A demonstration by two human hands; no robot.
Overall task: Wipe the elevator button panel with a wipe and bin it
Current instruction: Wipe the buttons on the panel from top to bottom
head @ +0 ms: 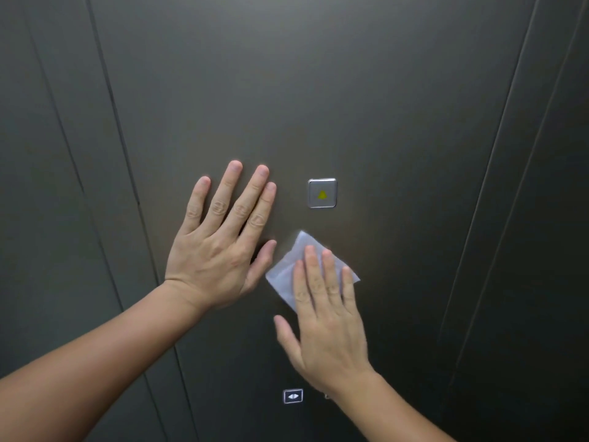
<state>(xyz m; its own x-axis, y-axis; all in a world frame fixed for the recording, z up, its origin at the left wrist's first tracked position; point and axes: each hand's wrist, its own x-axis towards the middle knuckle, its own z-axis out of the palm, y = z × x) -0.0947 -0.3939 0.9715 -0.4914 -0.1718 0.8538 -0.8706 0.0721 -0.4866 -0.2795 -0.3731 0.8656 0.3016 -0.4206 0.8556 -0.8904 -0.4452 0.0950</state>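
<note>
1. A door-open button (293,396) sat low on the panel (398,129).
2. The right hand (328,327) pressed a white wipe (287,272) flat under extended fingers, gripping nothing.
3. The left hand (220,247) lay spread on the panel, empty.
4. An alarm button (322,193) sat above the wipe.

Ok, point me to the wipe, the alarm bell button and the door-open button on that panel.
wipe (288,269): head view, bare left part beside the fingers.
alarm bell button (322,193): head view, centre of its face, on the yellow bell.
door-open button (293,396): head view, centre of its face, on the arrows symbol.
</note>
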